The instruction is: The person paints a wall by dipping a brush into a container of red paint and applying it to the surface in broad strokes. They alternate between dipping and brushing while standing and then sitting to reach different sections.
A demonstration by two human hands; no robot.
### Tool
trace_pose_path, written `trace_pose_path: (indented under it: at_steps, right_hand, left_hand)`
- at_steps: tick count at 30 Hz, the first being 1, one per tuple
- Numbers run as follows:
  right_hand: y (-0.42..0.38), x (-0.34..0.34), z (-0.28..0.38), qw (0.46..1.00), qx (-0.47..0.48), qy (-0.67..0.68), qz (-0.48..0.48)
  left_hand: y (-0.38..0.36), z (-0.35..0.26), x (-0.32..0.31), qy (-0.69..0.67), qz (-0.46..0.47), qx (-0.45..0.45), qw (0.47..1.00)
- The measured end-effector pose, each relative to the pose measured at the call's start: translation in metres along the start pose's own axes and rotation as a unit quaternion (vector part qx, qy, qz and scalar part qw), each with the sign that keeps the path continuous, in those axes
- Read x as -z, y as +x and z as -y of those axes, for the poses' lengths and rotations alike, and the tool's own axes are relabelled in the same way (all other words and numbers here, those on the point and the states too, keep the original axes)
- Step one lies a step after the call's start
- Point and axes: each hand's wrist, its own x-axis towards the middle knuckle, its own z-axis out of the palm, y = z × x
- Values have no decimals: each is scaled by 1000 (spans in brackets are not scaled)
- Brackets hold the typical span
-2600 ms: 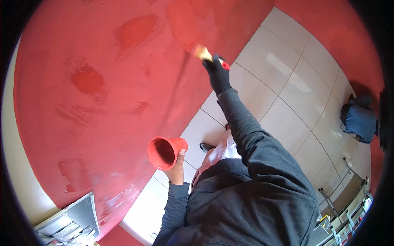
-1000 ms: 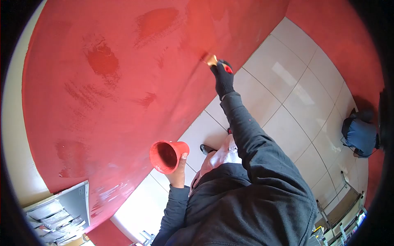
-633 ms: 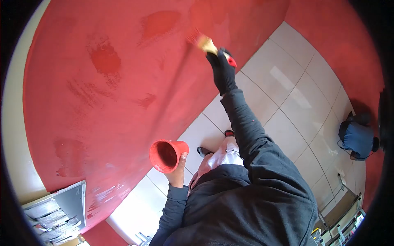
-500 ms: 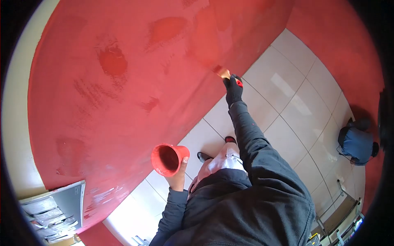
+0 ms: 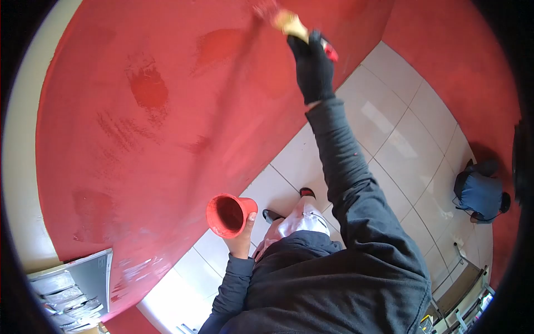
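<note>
My left hand [image 5: 240, 245], bare, is wrapped round a red cone-shaped cup [image 5: 248, 208] whose inside is coated red. The cup is held low in front of the body, its mouth facing up towards me. My right hand [image 5: 315, 69], in a black glove, grips a paintbrush [image 5: 291, 25] with a pale wooden neck and a red handle end. The reddened bristles reach the upper part of the red wall [image 5: 183, 178] in this view. Darker, wet-looking patches [image 5: 149, 88] and streaks mark the wall.
Pale floor tiles [image 5: 384, 100] meet the wall along a slanting edge. A dark board with silvery packets [image 5: 64, 295] leans at the lower left. A blue and black bundle [image 5: 479, 195] lies by the right wall. Metal frames [image 5: 467, 306] stand at the lower right.
My right hand has moved up and further out along the wall with the paintbrush. My left hand and the cup stay nearly in place.
</note>
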Motion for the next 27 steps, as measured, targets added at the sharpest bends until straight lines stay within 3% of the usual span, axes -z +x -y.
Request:
trace_pose_path:
  at_steps: [1,5,8,9,13,16,17,19,21,22,23,24,25,26,27]
  right_hand:
    - [-7,30,-22,994,-9,-108,-16]
    - [-73,143,-80,950,-124,-63,-280]
    - [-74,154,-90,939,-143,-122,-288]
    - [-64,152,-94,952,-132,-120,-248]
    - [-11,17,-6,991,-55,-70,-99]
    - [4,-24,34,999,3,9,-39]
    - [7,-28,37,998,36,55,-19]
    - [5,-3,14,998,56,-8,-11]
    - [-9,41,-22,997,-49,19,-60]
    - [-24,73,-39,973,2,-226,-48]
    - [-47,112,-58,888,55,-456,-34]
    - [-69,154,-82,896,32,-440,-48]
    - [-91,174,-94,945,-65,-275,-161]
    - [-107,182,-99,945,-161,-98,-266]
    - [-116,180,-101,946,-164,-96,-264]
  left_hand:
    - [0,1,-2,-6,2,-19,1000]
    - [-2,-3,-1,6,2,-24,1000]
    - [-3,0,2,16,1,-10,1000]
    - [-3,-1,2,18,2,-9,1000]
    - [-3,-4,1,6,3,0,1000]
    - [-3,-4,1,14,5,2,1000]
    - [-3,-5,1,20,6,-3,1000]
    - [-3,-1,0,14,4,-5,1000]
    - [-3,-1,0,7,-1,-9,1000]
    - [-3,-3,-1,7,4,-6,1000]
    - [-4,-5,-1,7,9,-1,1000]
    - [-5,-6,0,6,2,-4,1000]
    - [-6,-8,0,9,4,-8,1000]
    - [-5,-9,0,13,7,-13,1000]
    - [-5,-8,1,14,4,-14,1000]
